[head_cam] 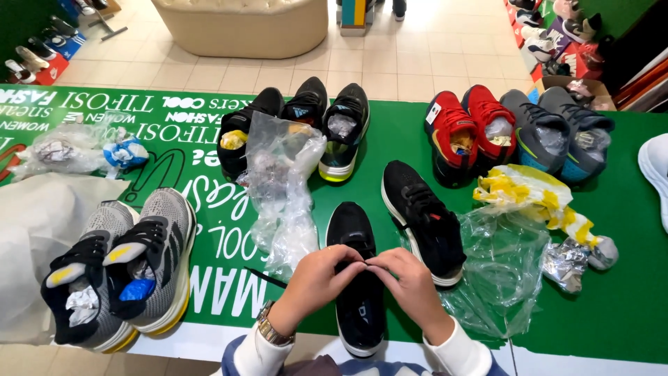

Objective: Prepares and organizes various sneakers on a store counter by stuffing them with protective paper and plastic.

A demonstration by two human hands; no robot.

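Black sneaker [356, 278], 6 o'clock. Grey knit pair [122, 268] with black laces, 8 o'clock. Red trainers [466, 129] and grey trainers [557, 132], 1 o'clock. Yellow-white wrapper [536, 198], 3 o'clock. Green counter [626, 278], white lettering.

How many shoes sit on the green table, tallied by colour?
Black fabric sneakers: 5
Grey knit sneakers with black laces: 2
Red sneakers: 2
Dark grey sneakers with blue soles: 2
White shoe at right edge: 1
Total: 12

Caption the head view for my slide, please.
Both hands work the laces of a black shoe on a green table.
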